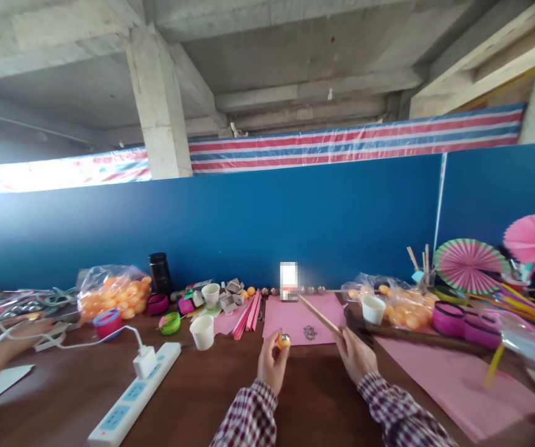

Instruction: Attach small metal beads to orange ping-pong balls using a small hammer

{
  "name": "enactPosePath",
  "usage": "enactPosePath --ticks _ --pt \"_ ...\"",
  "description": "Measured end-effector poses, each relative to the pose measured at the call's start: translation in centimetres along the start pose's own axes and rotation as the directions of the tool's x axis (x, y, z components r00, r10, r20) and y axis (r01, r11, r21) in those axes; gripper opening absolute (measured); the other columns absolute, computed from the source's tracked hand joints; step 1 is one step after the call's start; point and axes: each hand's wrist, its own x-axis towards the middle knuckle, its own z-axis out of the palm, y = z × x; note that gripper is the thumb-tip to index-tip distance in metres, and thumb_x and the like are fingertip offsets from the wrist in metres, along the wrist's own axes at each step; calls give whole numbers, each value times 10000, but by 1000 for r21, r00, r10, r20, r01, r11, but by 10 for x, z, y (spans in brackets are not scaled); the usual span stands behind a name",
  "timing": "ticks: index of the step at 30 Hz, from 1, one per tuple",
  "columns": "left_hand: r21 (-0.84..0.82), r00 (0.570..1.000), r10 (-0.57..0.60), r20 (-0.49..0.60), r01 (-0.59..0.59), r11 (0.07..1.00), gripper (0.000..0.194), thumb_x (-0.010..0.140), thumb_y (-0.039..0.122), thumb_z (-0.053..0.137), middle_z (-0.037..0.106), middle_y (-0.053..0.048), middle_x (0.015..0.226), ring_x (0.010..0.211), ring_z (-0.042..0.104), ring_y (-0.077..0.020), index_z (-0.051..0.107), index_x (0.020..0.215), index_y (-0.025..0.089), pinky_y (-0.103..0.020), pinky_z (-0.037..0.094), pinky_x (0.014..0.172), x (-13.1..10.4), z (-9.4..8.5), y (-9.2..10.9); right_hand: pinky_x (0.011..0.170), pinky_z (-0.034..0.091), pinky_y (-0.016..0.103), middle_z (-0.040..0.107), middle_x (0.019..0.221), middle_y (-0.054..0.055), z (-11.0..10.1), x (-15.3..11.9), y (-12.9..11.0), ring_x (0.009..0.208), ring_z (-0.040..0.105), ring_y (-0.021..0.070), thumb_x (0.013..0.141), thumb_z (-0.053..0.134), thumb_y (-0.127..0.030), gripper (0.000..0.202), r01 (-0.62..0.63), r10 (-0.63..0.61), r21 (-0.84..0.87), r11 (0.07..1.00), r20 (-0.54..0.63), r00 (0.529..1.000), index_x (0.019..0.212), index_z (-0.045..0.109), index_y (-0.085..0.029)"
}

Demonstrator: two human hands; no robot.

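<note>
Head view: left hand pinches ball, right hand grips stick.

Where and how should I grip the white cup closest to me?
Probably around the white cup, on its outer wall, from the near side: it appears upright, mouth up, with pink strips to its right and another cup behind.

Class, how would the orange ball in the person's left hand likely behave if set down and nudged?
The orange ball looks round, so it would probably roll. It looks shiny and silvery on top, so may be slippery there. The left hand holds it in the fingers, suggesting it is light.
</note>
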Motion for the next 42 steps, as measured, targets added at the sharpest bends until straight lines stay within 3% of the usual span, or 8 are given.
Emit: enactPosePath --ticks 6,11,20,24,29,34,39,42 --pt "9 986 -58 -157 60 998 451 512 258 691 591 -98 948 745 598 -166 584 931 130 -264 491 651 36 -7 -21 405 261 206 649 744 12 -5 0 -4 531 582 126 831 295 -400 289 -18 31 -89 996 150 988 869 516 -219" --pt "-96 978 -153 -141 140 986 495 559 280 667 607 -88 892 673 604 -148 527 1009 128 -270 505 602 33 -10 -24 395 194 214 642 710 -17 -10 0 -10 486 562 113 839 290 -400 260 45 -19 -90 995 270 963 920 490 -255" --pt "-26 978 -79 -195 75 997 455 546 228 674 633 -65 839 712 606 -148 565 979 144 -247 491 647 31 -12 -16 405 194 215 641 740 -23 -27 0 -26 488 547 86 824 338 -384 226 31 5 -128 991 273 962 869 522 -261" --pt "-2 977 -66 -202 67 998 444 551 212 665 637 -72 854 732 605 -157 570 979 141 -259 484 667 32 -12 -20 405 202 211 640 744 -32 -24 -2 -26 490 548 85 814 349 -407 234 77 -44 -116 990 269 962 863 532 -269" --pt "6 973 -71 -218 74 997 424 552 181 651 631 -74 910 769 598 -158 585 970 143 -268 465 723 32 -12 -21 407 232 208 648 726 8 -19 -5 -23 505 563 100 816 324 -429 314 77 -64 -78 994 160 985 926 545 -236" --pt "19 972 -76 -224 83 996 411 552 185 649 635 -73 895 748 599 -156 598 958 140 -257 463 708 31 -13 -19 405 231 198 648 751 -12 -19 -6 -23 506 560 99 820 329 -413 282 163 -143 -79 983 220 965 933 544 -270" --pt "21 971 -85 -223 92 996 409 543 164 646 636 -69 890 751 601 -155 600 948 140 -258 463 715 31 -13 -19 430 283 201 651 754 32 -19 -6 -23 549 581 119 822 310 -424 344 104 -97 -50 993 123 988 966 549 -223" --pt "32 973 -82 -218 91 995 401 545 153 640 640 -66 873 724 601 -153 602 944 141 -263 467 700 32 -13 -20 436 293 197 650 754 22 -20 -5 -25 550 582 116 819 321 -419 327 153 -146 -34 988 160 976 953 556 -236"
